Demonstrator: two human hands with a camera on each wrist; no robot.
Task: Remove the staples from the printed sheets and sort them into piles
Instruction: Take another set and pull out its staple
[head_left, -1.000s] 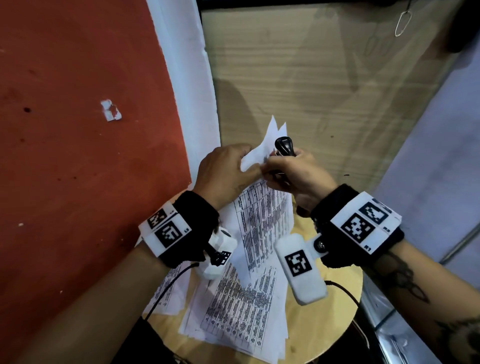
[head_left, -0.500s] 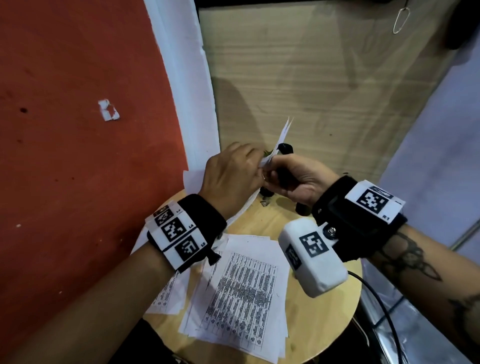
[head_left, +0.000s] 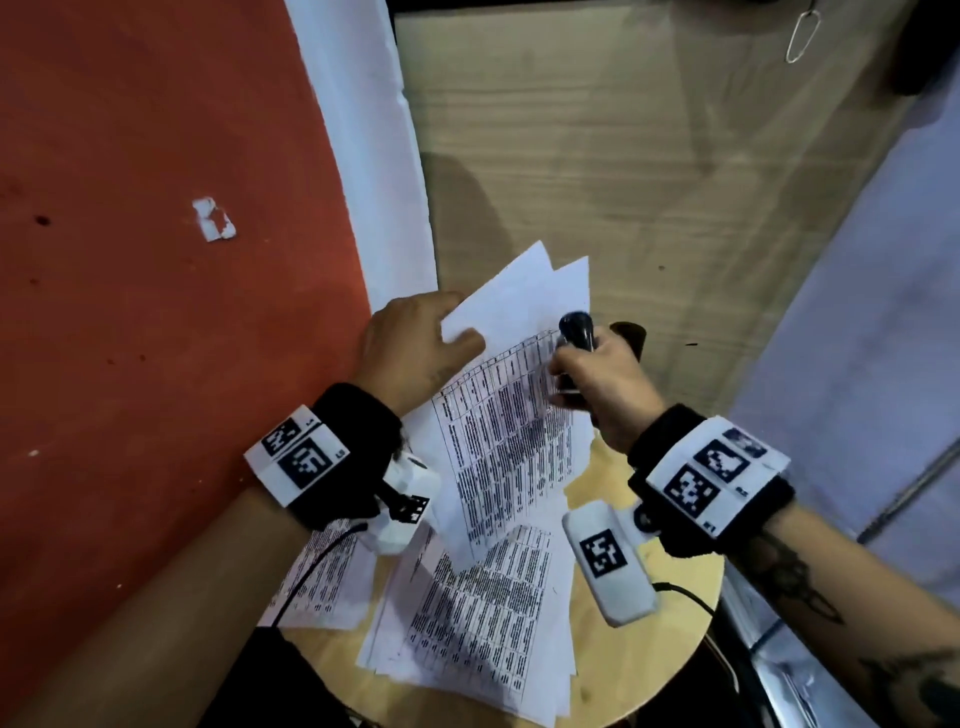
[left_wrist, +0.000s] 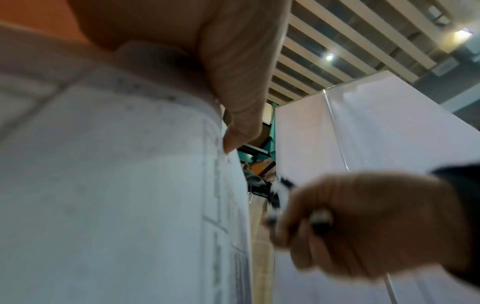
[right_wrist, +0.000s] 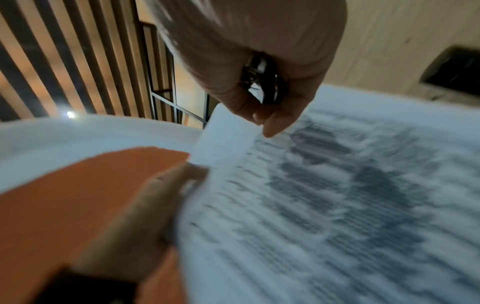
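Observation:
My left hand pinches the top left corner of a set of printed sheets, lifted above the round wooden table. The sheets face me, and their upper corners fan apart. My right hand grips a black staple remover at the sheets' top right edge. In the right wrist view the staple remover sits inside my curled fingers, whose tips touch a loose corner of the sheets. The left wrist view shows my thumb on the paper.
A pile of printed sheets lies on the table under my hands, with a second pile at the left edge. A red wall stands close on the left and a wooden panel behind. Cables run from both wrist cameras.
The lifted sheets were edge-on half a second ago; they now face me and hang lower over the table. My hands have drawn apart along the top edge.

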